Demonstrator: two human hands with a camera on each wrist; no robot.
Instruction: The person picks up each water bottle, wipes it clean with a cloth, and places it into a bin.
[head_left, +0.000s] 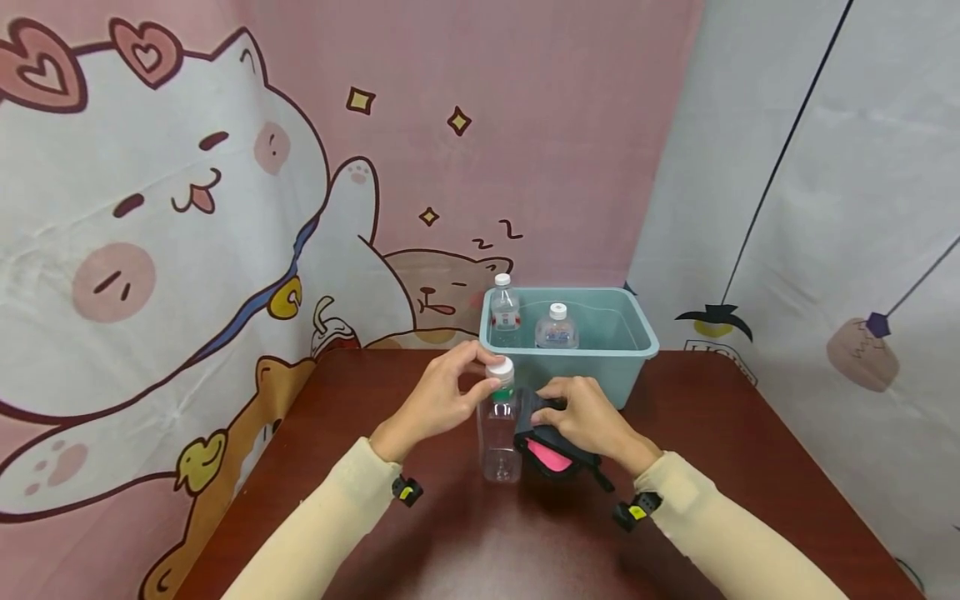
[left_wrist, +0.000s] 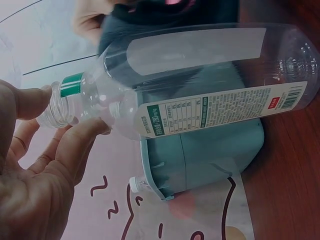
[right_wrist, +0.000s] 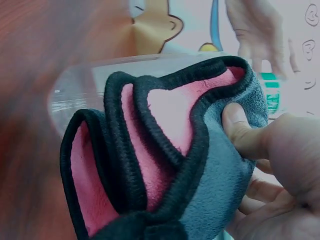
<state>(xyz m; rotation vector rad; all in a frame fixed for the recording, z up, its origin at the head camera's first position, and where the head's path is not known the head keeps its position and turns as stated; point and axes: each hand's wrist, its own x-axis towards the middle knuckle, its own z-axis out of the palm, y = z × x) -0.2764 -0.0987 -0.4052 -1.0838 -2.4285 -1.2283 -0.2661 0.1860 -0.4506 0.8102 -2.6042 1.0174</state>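
Observation:
A clear plastic bottle (head_left: pixel 500 446) with a white top stands upright on the table. The left hand (head_left: pixel 442 392) grips it at the top, thumb and fingers round the neck. Printed labels and a green band on the bottle (left_wrist: pixel 220 107) show in the left wrist view. Just to its right, the right hand (head_left: pixel 588 417) holds a folded cloth (head_left: pixel 551 457), grey outside, pink inside, with black edging. Pinched near one edge, the cloth (right_wrist: pixel 215 165) lies in loose folds in front of the bottle in the right wrist view; whether the two touch I cannot tell.
Behind the bottle stands a light blue-green bin (head_left: pixel 573 353). Inside it are two clear bottles with white caps, one at the left corner (head_left: pixel 505 308) and one near the middle (head_left: pixel 557 330). The brown table (head_left: pixel 720 467) meets a printed cartoon curtain (head_left: pixel 570 142) at the back.

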